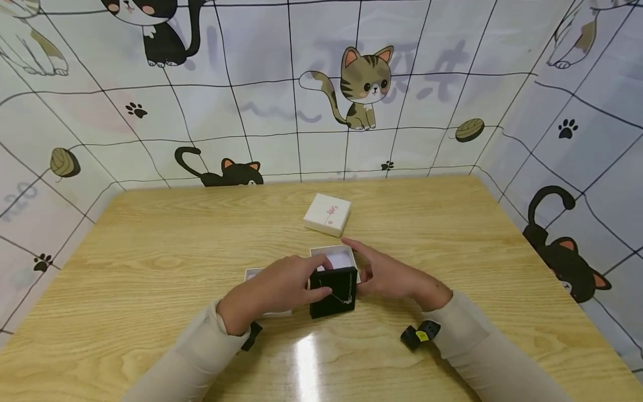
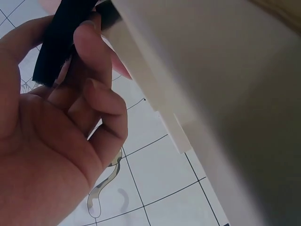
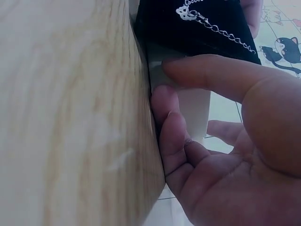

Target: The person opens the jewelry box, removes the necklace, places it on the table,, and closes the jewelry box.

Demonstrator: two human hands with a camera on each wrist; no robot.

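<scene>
**Desk:** What do the two hands hold at the wooden table (image 1: pixel 150 245)?

**Photographer:** The left hand (image 1: pixel 281 285) grips a black jewellery card (image 1: pixel 334 291) that carries a thin silver chain (image 1: pixel 337 296). Its thumb lies across the card's front and its fingers are curled round the top edge; the left wrist view shows those fingers (image 2: pixel 96 61) bent over the black card (image 2: pixel 59 44). The card stands nearly upright at the near side of an open white box (image 1: pixel 335 259), at the middle of the table.

**Desk:** And the right hand?

**Photographer:** The right hand (image 1: pixel 389 273) steadies the open box from its right side. Its forefinger stretches along the box's far rim, while the thumb presses on the wall beside the card. In the right wrist view the thumb (image 3: pixel 211 75) lies flat across the white wall (image 3: pixel 193 110) just under the card (image 3: pixel 197 26) and its chain (image 3: pixel 211 26), and the other fingers (image 3: pixel 171 129) are loosely bent against the tabletop (image 3: pixel 70 117). The fingers are spread rather than clamped.

**Desk:** What else lies on the table?

**Photographer:** A white box lid (image 1: pixel 327 214) with a small pink print lies just beyond the open box. A second white piece (image 1: pixel 253 274) shows under the left hand, mostly hidden. A cat-patterned screen (image 1: pixel 361 84) rises behind and on both sides.
</scene>
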